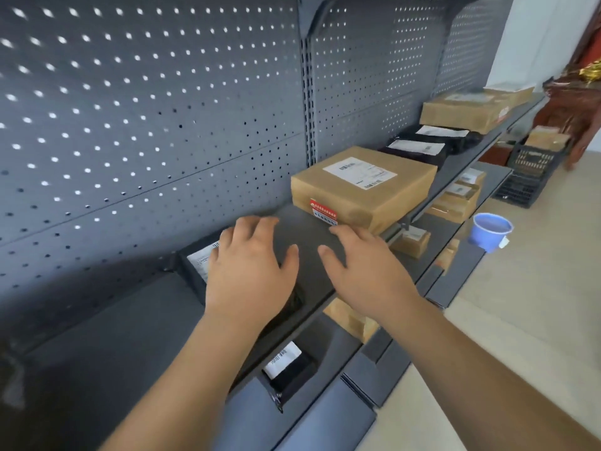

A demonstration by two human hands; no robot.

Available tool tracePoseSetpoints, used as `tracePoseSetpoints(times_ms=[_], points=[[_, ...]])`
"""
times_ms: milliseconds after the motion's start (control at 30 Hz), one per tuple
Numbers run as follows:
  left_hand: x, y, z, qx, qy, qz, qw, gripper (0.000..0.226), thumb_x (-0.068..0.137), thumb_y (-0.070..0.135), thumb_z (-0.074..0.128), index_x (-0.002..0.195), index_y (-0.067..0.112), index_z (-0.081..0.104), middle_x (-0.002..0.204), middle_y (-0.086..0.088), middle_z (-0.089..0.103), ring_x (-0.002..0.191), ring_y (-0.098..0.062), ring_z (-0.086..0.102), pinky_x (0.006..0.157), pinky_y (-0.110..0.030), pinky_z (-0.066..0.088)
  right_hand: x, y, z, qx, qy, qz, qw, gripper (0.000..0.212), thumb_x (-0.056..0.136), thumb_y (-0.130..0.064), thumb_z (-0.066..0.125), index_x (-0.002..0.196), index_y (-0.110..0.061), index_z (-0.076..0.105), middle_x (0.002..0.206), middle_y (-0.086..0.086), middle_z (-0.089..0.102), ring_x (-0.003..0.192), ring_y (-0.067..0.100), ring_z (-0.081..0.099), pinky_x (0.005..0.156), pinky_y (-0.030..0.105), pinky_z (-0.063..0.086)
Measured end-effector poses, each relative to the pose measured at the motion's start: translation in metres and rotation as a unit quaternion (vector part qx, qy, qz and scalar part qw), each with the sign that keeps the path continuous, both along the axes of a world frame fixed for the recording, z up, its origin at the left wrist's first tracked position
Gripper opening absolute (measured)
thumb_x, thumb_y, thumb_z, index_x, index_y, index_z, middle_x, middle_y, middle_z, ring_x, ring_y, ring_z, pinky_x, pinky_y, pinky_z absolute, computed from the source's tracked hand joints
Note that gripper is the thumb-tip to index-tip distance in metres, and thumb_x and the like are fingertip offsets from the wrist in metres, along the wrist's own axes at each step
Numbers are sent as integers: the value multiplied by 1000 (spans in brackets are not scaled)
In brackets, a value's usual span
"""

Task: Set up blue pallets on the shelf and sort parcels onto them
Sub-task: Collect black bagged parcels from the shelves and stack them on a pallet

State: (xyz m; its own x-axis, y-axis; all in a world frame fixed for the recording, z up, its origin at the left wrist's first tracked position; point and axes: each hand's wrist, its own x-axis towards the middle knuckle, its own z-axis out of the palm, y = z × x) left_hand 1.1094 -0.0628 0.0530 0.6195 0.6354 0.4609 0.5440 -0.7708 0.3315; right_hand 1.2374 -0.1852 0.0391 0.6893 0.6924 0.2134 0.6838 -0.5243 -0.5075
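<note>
My left hand [250, 268] lies flat, fingers spread, on a black bag parcel [198, 260] with a white label on the grey shelf [107, 340]. Over bare shelf just to its right is my right hand [364, 268], palm down and fingers apart, holding nothing. Its fingertips almost reach a brown cardboard box [364, 187] with a white label and red sticker. Further right along the shelf lie two black bag parcels [422, 146] and more cardboard boxes [465, 112]. No blue pallet is in view.
A perforated grey back panel [146, 109] rises behind the shelf. Lower shelves hold small cardboard parcels [455, 200] and a black parcel [289, 366]. On the floor at right stand a blue plastic cup [491, 231] and a black crate [527, 174]. Someone stands at far right [582, 112].
</note>
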Motion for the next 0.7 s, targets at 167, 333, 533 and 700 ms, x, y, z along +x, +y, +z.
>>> tracePoseSetpoints(times_ms=[167,333,533,700], points=[[-6,18,-2,-17,11,83,996,51,92,49,62,138,27,58,138,1,56,122,-30,52,99,-51,45,19,43,-4,-3,22,76,997,55,102,-53,40,150,-26,41,153,4,47,140,29,40,110,46,39],[-13,18,-5,-64,22,174,982,51,93,48,57,141,31,53,141,3,52,127,-28,47,104,-48,42,29,71,-9,-3,56,157,986,55,100,-55,41,148,-29,42,151,1,49,136,29,45,106,44,40],[-20,1,-15,-175,-3,267,948,58,95,52,53,148,32,39,145,2,45,131,-28,45,102,-46,44,34,88,-19,-15,204,235,950,63,94,-62,43,149,-31,44,150,-4,52,135,20,50,99,36,40],[-31,-7,-25,-276,-50,285,916,57,96,51,53,146,26,43,140,4,52,125,-20,54,97,-36,49,22,88,-23,-20,264,263,928,58,94,-60,47,141,-24,52,123,-10,67,99,5,61,85,34,40]])
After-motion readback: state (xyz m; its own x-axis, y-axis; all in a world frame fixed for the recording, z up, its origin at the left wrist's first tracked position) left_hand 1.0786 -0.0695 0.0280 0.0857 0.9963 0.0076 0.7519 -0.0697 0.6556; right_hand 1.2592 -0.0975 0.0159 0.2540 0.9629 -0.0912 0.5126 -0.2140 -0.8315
